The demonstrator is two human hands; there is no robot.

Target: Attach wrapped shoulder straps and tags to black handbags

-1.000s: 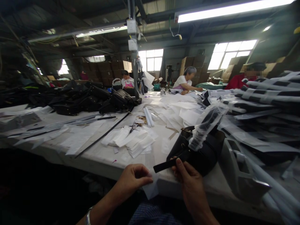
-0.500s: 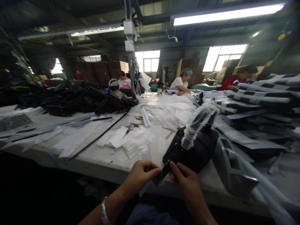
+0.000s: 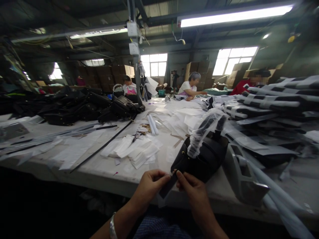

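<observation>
Beyond my left hand [image 3: 151,186] and right hand [image 3: 193,190]: a paper-strewn workshop table [image 3: 104,167]. Both pinch the black strap [image 3: 166,188], now sleeved.

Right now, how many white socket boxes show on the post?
2: the upper box and, just below, the lower box, both on the post; others may hide behind.

We saw bright windows [image 3: 160,59] in the back wall [image 3: 183,58]. We had a long light [image 3: 236,16] above us and brown boxes [image 3: 104,73] behind.
</observation>
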